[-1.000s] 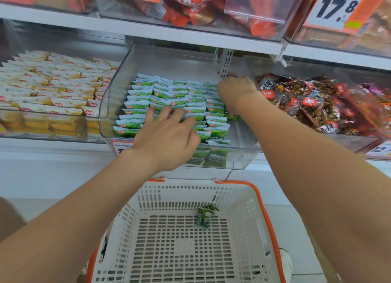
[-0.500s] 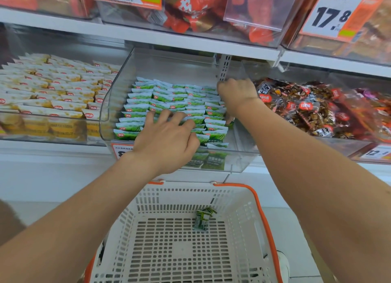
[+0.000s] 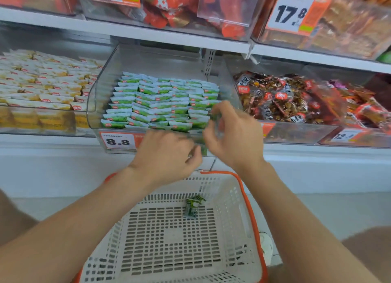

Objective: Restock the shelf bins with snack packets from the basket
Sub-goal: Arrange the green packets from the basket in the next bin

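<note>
Many packets (image 3: 160,105) lie lengthwise left-to-right.

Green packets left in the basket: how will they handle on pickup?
The green packets look small and thin, so probably light. They lie askew in a heap, suggesting floppy film wrap, perhaps slippery. Loose on the slotted basket floor, a push likely slides or scatters them.

Glossy clear plastic bin (image 3: 99,105), matt perforated white plastic basket (image 3: 237,200), shiny packets (image 3: 152,105).
</note>
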Demonstrator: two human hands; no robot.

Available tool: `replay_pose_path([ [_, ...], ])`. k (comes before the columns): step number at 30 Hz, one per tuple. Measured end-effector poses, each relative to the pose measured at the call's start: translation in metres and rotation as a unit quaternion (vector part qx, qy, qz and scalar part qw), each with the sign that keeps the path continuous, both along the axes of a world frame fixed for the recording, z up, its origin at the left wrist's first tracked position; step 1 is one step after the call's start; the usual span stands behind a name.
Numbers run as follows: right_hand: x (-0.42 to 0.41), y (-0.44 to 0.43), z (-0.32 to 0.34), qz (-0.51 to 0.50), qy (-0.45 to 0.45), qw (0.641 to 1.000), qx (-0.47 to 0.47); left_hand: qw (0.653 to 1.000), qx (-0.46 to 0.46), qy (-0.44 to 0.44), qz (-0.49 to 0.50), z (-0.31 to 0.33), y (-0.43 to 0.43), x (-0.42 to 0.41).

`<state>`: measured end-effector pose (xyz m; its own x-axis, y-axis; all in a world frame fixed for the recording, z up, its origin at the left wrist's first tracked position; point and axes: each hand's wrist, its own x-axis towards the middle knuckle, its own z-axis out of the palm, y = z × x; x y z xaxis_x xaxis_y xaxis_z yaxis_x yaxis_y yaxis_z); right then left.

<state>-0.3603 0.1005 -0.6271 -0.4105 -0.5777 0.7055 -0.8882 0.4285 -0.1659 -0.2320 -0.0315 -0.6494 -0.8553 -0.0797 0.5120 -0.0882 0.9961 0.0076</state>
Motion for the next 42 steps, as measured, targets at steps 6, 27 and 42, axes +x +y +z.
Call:
replay_pose_path([
  [6, 0.003, 0.035, -0.106, 0.024, -0.102, 0.965, 0.24, 0.94, 0.002, -0.34, -0.034, -0.047, 0.007, -0.003],
  [27, 0.01, 0.007, -0.379, -0.018, -0.576, 0.706, 0.411, 0.858, 0.029, -0.513, -0.014, -0.129, -0.01, -0.01],
  [42, 0.018, 0.017, -0.171, 0.124, -0.682, 0.69, 0.206, 0.86, 0.187, -0.472, 0.043, -0.087, -0.013, -0.002],
])
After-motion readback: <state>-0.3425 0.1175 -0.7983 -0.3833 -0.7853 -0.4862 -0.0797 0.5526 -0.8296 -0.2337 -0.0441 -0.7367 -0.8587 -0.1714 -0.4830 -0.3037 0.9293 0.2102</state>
